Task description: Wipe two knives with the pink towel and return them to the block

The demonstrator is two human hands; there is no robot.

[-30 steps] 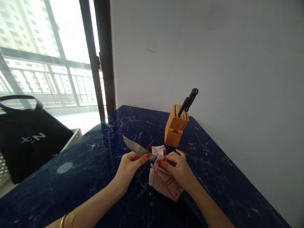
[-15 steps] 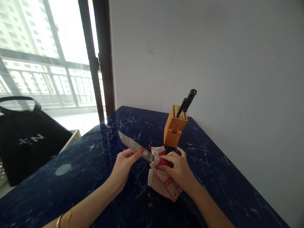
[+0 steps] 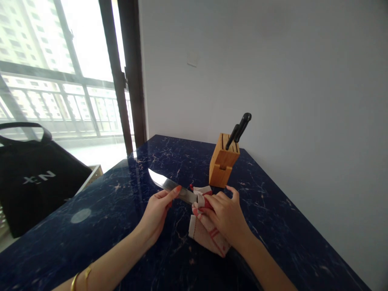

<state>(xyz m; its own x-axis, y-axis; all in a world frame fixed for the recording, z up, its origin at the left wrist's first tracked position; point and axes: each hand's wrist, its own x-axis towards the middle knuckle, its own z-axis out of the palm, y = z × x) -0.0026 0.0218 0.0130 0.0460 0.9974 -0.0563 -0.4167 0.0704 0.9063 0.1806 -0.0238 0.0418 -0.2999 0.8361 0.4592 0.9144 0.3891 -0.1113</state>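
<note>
Pinching knife (image 3: 168, 185) mid-blade, left hand (image 3: 156, 212), cloth (image 3: 206, 237) bunched under right hand (image 3: 226, 214)

bright daylight is pouring in through a tall window (image 3: 45, 81) on the left, where pale buildings (image 3: 18, 28) and a railing (image 3: 60, 109) are showing outside. a dark door frame (image 3: 129, 81) is standing beside it. a plain pale wall (image 3: 287, 72) is running along the back and right, carrying a small white switch plate (image 3: 193, 59). a dark blue marbled table (image 3: 91, 226) is filling the foreground, and a black bag (image 3: 33, 182) is sitting just beyond its left edge.
</note>
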